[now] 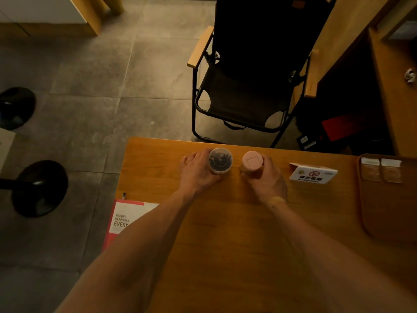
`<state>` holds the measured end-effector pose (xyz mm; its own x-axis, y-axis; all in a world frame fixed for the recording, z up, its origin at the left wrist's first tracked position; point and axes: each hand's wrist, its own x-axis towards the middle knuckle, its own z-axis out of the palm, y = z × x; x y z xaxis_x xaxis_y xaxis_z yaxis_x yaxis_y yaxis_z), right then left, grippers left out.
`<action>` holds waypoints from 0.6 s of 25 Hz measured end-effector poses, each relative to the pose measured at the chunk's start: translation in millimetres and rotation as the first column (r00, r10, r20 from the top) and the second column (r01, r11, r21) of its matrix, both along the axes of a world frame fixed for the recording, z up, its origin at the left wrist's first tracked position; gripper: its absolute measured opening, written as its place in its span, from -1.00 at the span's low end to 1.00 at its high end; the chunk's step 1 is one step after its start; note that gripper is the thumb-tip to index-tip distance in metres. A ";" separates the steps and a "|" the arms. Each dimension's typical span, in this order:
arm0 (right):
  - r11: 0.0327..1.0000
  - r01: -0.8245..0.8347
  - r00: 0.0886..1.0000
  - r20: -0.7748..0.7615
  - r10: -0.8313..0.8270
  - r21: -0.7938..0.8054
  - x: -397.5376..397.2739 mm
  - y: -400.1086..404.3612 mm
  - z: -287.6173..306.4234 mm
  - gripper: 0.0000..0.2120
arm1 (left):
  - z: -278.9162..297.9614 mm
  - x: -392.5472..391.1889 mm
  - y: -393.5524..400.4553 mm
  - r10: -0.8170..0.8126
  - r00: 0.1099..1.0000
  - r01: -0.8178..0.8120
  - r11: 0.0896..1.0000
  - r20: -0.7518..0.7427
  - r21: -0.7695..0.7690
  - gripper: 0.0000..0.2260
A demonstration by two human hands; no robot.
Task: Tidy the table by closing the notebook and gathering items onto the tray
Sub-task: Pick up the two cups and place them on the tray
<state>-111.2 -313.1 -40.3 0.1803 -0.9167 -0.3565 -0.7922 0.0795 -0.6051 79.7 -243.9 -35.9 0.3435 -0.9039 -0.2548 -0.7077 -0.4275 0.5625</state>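
Near the far edge of the table [237, 240], two upright containers stand side by side, apart from each other. Left hand [197, 171] wraps a clear jar [220, 160] with dark contents; fingers curl round its left and near side, thumb toward the near side. Right hand [267, 179] wraps a pink jar [252, 164] with a pink lid bearing a square outline; fingers close round its right and near side. Whether either jar is lifted off the wood cannot be told; both look seated on it.

Notebook [123, 219]: closed, red-and-white cover up, printed "RECORD HAPPINESS EVERY", lying at the table's left edge and partly hidden under the left forearm. A pen [123, 195] tip shows just beyond its far corner.

Tray [365, 199]: brown, rounded corners, at the right side of the table, well apart from both jars. Two clear packets [381, 169] lie in its far end.

Sign [313, 173]: small white no-smoking stand, on the table between the pink jar and the tray, touching neither.

Beyond the table: black folding chair [246, 91] with wooden armrests on grey tile floor. Two black stool bases [39, 188] at left.
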 end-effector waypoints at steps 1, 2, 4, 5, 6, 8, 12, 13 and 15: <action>1.000 0.011 1.000 0.026 -0.012 0.020 1.8 -1.3 0.3 -0.36 | 0.6 -0.5 -0.3 0.008 1.000 -0.008 1.000 -0.011 -0.004 -0.38; 0.999 0.031 0.998 0.050 -0.033 0.043 3.6 -2.9 0.7 -0.37 | 1.7 -0.9 -0.3 0.014 1.000 -0.014 1.000 -0.020 -0.006 -0.38; 0.994 0.069 0.994 0.073 -0.075 0.080 5.9 -5.3 1.7 -0.38 | 4.1 -1.7 0.2 0.021 0.999 -0.021 1.000 -0.033 -0.002 -0.39; 0.993 0.077 0.994 0.074 -0.084 0.089 6.3 -5.5 2.6 -0.39 | 5.0 -2.1 0.7 0.025 0.999 -0.025 1.000 -0.038 -0.001 -0.39; 0.993 0.077 0.994 0.072 -0.084 0.093 6.1 -4.9 3.9 -0.40 | 5.9 -2.5 1.4 0.029 0.999 -0.029 1.000 -0.043 -0.003 -0.40; 0.993 0.068 0.996 0.058 -0.073 0.093 4.1 -2.0 7.3 -0.40 | 8.1 -3.0 3.8 0.038 0.998 -0.039 0.999 -0.053 -0.007 -0.42; 0.994 0.034 0.999 0.018 -0.036 0.101 -2.9 7.1 14.6 -0.41 | 11.4 -4.9 12.2 0.076 0.992 -0.077 0.997 -0.103 -0.005 -0.43; 0.995 0.026 1.000 0.015 -0.028 0.101 -3.6 8.8 16.6 -0.41 | 12.6 -5.4 14.6 0.083 0.990 -0.084 0.996 -0.116 -0.007 -0.44; 0.995 0.013 1.000 0.007 -0.013 0.097 -3.6 11.7 21.2 -0.41 | 14.9 -5.7 19.0 0.091 0.988 -0.093 0.996 -0.129 -0.012 -0.44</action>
